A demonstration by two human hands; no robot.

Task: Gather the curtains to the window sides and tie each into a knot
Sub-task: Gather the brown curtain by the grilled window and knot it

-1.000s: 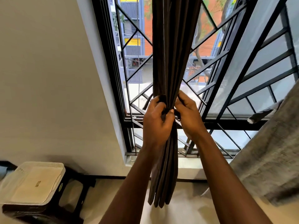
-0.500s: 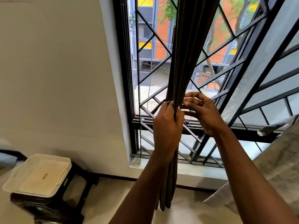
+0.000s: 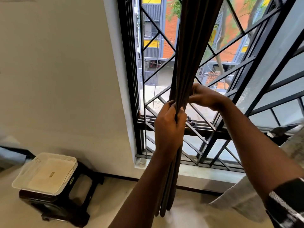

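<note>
- Since a second ago the right hand [image 3: 207, 98] has been lifted off the shared grip point. It is now seen higher than the left hand [image 3: 168, 129], at the right edge of the bundle.
- Half a second ago the fingers of the right hand were spread beside the fabric. Now they are brought back against it.
- The left hand has been kept at much the same place on the bundle throughout.
- Meaning for the task: gathering of this curtain [image 3: 189, 63] is judged done, with the pleats pulled into one tight rope. The hands are probably being repositioned for a knot. No loop or knot is seen yet.
- Left hand: clenched round the gathered curtain, fingers wrapped about the bundle, which is held upright.
- Right hand: fingers [image 3: 191, 97] curled toward the bundle's right side and touching it. The tips are hidden by the folds, so it cannot be told whether fabric is pinched.
- Curtain position: hung in front of the window grille [image 3: 154, 35], near the left side of the window. The lower end dangles free below the left hand, above the floor.
- A grey fabric [image 3: 243, 199] is seen at the right, untied, possibly the second curtain.
- A white tray [image 3: 47, 175] is set on a dark stool [image 3: 65, 203] at lower left, well apart from the hands.
</note>
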